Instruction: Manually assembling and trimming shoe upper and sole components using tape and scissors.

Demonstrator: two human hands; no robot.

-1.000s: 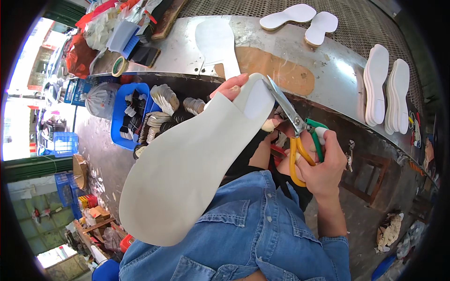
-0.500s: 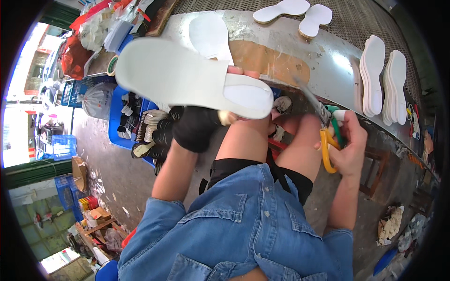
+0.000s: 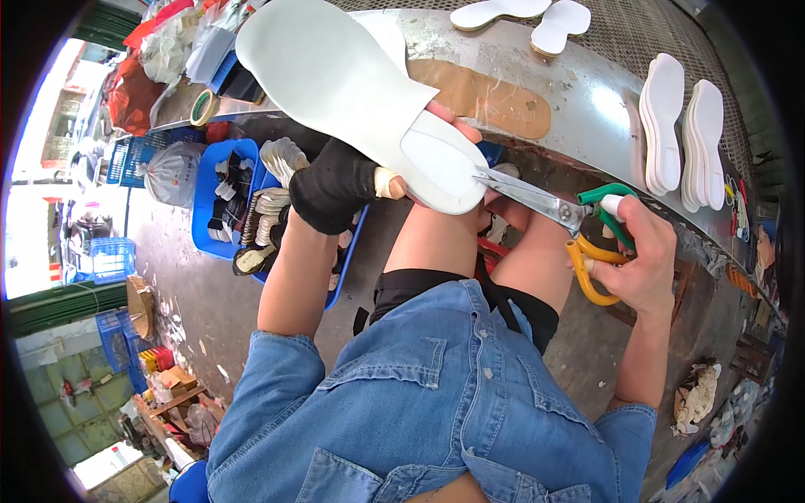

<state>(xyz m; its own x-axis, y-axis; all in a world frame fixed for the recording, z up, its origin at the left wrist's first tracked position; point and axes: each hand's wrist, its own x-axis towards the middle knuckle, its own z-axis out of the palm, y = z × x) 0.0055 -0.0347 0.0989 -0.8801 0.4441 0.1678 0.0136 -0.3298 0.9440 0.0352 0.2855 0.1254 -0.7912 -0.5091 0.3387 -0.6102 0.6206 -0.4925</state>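
Observation:
My left hand, in a black fingerless glove with tape around the thumb, grips a white insole by its narrower end. The thumb is beneath that end, and fingertips show past its far edge. A smaller, smooth oval patch covers the heel part. My right hand holds scissors with one green and one yellow handle loop. White tape wraps a finger in the green loop. The scissors are partly spread, and their tips meet the right edge of the insole's heel.
A metal-topped table carries a brown insole-shaped sheet and stacks of white insoles at the right. Blue bins with shoe parts stand on the floor at left. A tape roll lies on the table's left edge.
The insole has tilted, its wide end rising farther up and away. The scissors have swung down and left, so their tips now reach the heel edge; the handles have spread.

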